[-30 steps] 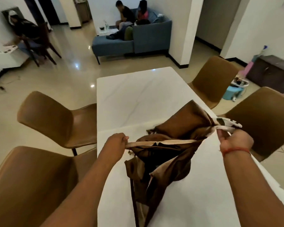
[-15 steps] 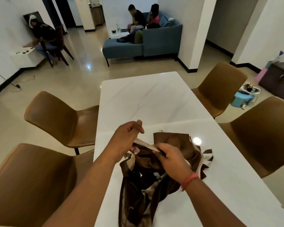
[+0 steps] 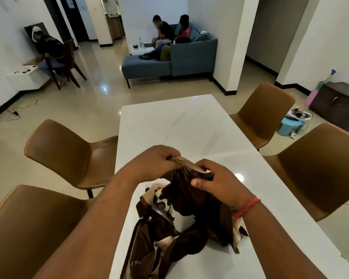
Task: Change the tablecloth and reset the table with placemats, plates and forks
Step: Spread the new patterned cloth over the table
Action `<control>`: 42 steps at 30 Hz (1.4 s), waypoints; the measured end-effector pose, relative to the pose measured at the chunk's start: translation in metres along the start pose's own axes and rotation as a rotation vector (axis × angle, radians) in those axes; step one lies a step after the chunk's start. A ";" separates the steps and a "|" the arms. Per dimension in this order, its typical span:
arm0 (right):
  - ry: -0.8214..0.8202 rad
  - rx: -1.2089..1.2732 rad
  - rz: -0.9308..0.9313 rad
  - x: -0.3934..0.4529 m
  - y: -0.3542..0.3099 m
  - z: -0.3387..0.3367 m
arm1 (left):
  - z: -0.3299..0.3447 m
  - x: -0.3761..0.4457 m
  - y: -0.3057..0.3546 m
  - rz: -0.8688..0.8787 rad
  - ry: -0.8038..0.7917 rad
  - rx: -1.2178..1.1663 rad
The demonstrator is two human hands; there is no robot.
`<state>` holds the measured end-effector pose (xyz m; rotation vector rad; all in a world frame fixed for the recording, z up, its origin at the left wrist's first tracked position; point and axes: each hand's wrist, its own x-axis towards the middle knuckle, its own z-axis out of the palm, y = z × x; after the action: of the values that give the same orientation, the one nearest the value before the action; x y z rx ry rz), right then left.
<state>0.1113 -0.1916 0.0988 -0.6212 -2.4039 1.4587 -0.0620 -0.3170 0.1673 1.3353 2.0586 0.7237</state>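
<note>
A crumpled brown and cream tablecloth (image 3: 169, 234) lies bunched on the near end of the white marble table (image 3: 181, 125). My left hand (image 3: 157, 160) grips the cloth's cream hem just above the bundle. My right hand (image 3: 216, 182) is close beside it, with fingers and thumb curled round the same gathered edge. The two hands almost touch over the cloth. Part of the cloth hangs over the table's near edge, out of sight.
Two brown chairs (image 3: 69, 156) stand along the table's left side and two more brown chairs (image 3: 314, 168) along the right. A blue sofa (image 3: 181, 57) with seated people is at the back. Another person sits by the left wall. A dark cabinet (image 3: 338, 103) stands far right.
My hands were spread apart, stretching the hem between them; now they have come together at the middle, gathering the cloth into a tighter bundle. The view has tilted up slightly.
</note>
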 end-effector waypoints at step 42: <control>0.760 -0.194 0.360 -0.013 0.080 -0.118 | -0.010 0.000 0.010 0.151 0.543 -1.099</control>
<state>0.1916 -0.0739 0.0828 -1.4112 -1.8801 0.8489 -0.0635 -0.3149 0.1810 0.6589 1.4143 2.0561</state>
